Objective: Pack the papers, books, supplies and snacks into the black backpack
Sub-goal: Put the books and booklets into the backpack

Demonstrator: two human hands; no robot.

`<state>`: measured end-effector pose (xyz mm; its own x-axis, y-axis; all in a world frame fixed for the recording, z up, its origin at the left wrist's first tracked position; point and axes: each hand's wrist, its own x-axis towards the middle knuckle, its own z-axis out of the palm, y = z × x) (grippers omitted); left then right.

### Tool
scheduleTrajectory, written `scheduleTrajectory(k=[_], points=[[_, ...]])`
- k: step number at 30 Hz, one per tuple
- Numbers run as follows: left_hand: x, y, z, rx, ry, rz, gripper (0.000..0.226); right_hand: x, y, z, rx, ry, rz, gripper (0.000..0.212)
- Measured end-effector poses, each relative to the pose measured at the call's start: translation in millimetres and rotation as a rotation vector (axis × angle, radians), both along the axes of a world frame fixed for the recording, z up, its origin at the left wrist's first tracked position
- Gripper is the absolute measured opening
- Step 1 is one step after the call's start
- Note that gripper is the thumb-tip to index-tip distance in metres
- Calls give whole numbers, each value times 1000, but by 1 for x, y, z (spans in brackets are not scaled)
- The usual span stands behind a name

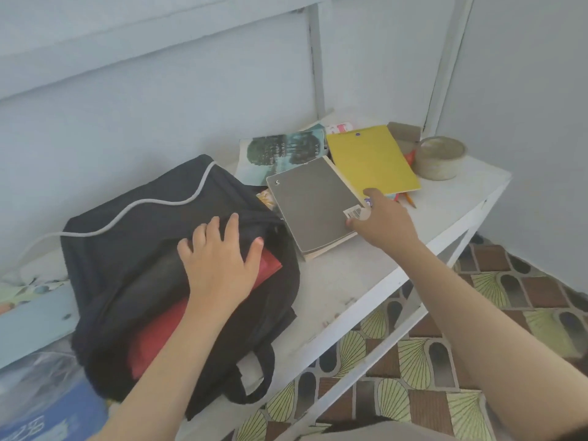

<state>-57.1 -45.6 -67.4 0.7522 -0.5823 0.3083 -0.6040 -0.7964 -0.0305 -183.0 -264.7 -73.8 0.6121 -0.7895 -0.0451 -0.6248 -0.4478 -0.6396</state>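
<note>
Backpack (127, 237) duty: pressed it flat on the counter (366, 275) with left grip (219, 259) spread wide, probably to keep its mouth open. Pinched grey book (315, 202) by its near corner in right grip (381, 221), beside the bag, apparently for sliding inside.

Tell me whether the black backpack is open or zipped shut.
Open: the black backpack gapes under the left hand, a red item showing inside.

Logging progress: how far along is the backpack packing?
Done: a red item sits in the open black backpack, with the left hand resting on top. In hand: the right hand grips the grey book. Left: yellow notepad, tree-cover book, pencil on the table.
</note>
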Motion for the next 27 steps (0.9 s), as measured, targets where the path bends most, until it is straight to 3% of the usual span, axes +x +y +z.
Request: scheduleTrajectory(k=[4, 8, 10, 15, 18, 20, 23, 27], points=[[3, -5, -15, -76, 89, 56, 78, 0, -4, 1, 172, -218, 58, 67], [3, -9, -4, -383, 187, 8, 52, 1, -5, -6, 625, -618, -18, 68], [0, -12, 0, -461, 208, -14, 47, 0, -5, -10, 706, -642, 54, 65], [-5, -19, -1, -431, 110, -53, 47, 1, -8, -13, 735, -564, 201, 60], [-5, -26, -1, -320, -34, -79, 47, -1, -20, -8, 872, -638, 227, 52], [-3, -35, 8, -320, -26, -96, 46, -5, -31, -1, 921, -705, 241, 46], [0, -52, 29, -513, 220, -143, 49, -12, -47, 12, 998, -802, 316, 44], [6, -68, 61, -991, 886, -87, 60, -23, -56, 32, 1076, -869, 458, 46]])
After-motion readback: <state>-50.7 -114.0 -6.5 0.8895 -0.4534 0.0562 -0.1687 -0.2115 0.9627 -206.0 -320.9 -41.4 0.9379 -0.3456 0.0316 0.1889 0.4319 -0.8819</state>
